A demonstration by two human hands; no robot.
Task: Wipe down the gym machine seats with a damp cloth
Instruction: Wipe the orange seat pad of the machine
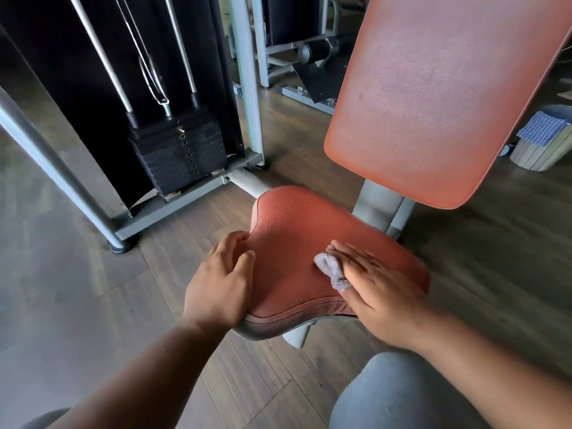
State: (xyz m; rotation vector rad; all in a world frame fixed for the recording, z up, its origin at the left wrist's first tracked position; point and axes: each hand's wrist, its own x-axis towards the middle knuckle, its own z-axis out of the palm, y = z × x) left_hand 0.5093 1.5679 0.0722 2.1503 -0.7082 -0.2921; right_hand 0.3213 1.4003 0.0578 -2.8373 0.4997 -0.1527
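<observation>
The left hand [221, 281] curls loosely over the seat's [291, 230] near-left edge, probably steadying it. The right hand [376, 284], fingers straight and pressed together, flattens the grey cloth [331, 269] against the seat's middle for wiping. Beyond rises the backrest [433, 94], droplets beading the seat's far side.

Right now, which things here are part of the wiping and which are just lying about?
In the job: seat, cloth, right hand pressing it, left hand on the seat's edge.

Just lying about: weight stack, checked towel, backrest.
</observation>
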